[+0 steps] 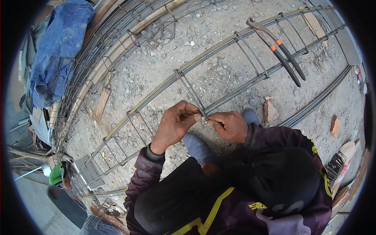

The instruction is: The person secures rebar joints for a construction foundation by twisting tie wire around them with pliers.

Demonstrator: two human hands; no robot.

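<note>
My left hand (177, 124) and my right hand (230, 126) meet at a corner where a thin stirrup (189, 88) joins the near bar of a long rebar cage (253, 80). Thumb and fingers of each hand are pinched together, with the fingertips almost touching. What lies between them is too small to make out. Up and to the right, a pair of pincers (273, 48) with black grips and orange bands rests across the cage, jaws pointing away from me.
More rebar cages (88, 84) are stacked at the left, beside a blue tarp (60, 43). Loose bars (319, 98) curve along the ground at right. Broken brick pieces (270, 111) and gravel are scattered around. My shoe (197, 148) is below the hands.
</note>
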